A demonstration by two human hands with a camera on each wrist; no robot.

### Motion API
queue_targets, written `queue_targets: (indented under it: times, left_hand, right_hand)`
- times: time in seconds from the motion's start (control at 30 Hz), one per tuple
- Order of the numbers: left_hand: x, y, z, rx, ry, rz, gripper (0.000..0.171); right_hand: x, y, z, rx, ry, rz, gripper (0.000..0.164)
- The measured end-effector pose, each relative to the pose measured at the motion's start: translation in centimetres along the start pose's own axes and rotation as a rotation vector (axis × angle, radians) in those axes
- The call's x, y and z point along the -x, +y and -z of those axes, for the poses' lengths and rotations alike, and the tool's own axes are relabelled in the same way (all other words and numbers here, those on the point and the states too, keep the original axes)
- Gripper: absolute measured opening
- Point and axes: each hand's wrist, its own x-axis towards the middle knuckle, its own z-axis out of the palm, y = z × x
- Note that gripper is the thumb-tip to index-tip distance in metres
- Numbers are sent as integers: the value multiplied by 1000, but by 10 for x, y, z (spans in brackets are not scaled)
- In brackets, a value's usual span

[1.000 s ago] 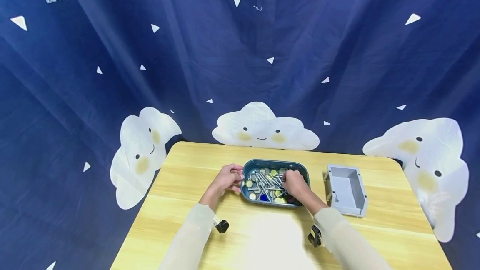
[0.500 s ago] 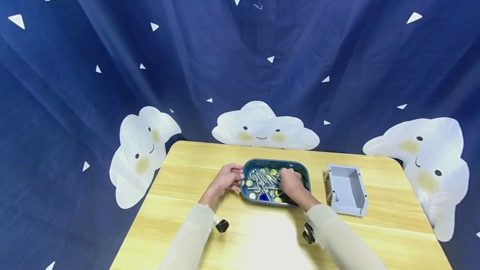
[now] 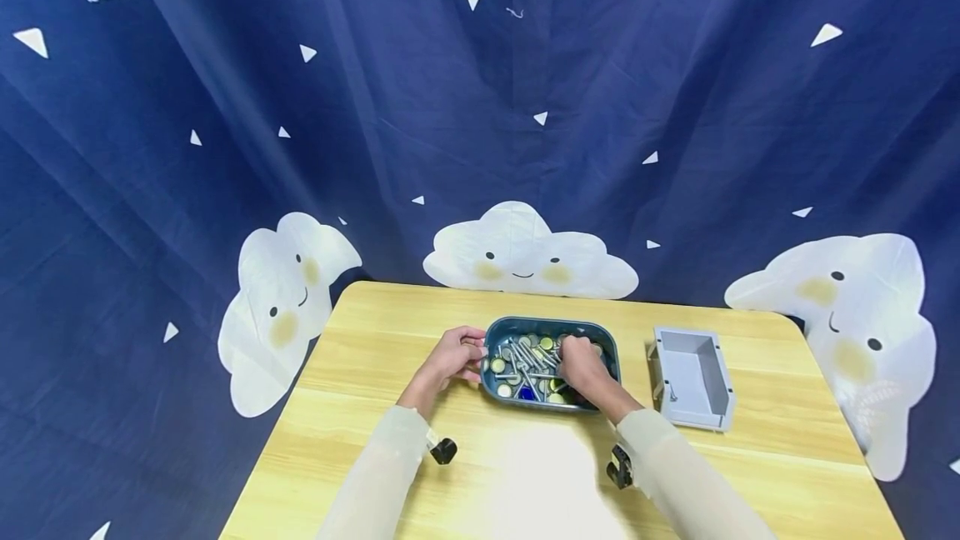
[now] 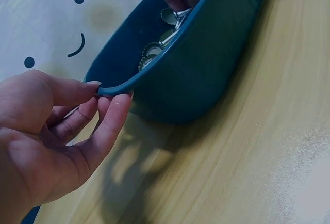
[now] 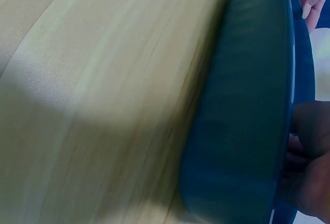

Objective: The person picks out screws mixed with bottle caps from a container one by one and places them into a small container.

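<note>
Right hand [image 3: 587, 369] shifted left inside tub [image 4: 201, 74] on worktop [image 3: 390, 315]; can't tell if its grip is closed on anything. Left hand [image 3: 454, 352] pinches tub's end. Screws [image 3: 530, 356] in tub: stiff, likely slick; take mid-shank.

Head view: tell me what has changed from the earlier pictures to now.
The right hand has shifted slightly left inside the blue bin; whether its fingers took hold of anything is hidden. The left hand still pinches the bin's rim, and the bin and the gray container stayed in place.
</note>
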Motion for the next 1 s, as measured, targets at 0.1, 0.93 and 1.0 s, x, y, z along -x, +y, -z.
queue_targets:
  times: [0.1, 0.93, 1.0]
  left_hand:
    - [-1, 1, 0, 3, -1, 3, 45]
    - [-1, 2, 0, -4, 2, 16, 44]
    - [-1, 3, 0, -5, -3, 13, 45]
  right_hand:
    - [2, 0, 5, -51, 0, -2, 55]
    - [22, 28, 75, -126, 68, 13, 8]
    - [24, 33, 82, -132, 93, 20, 8]
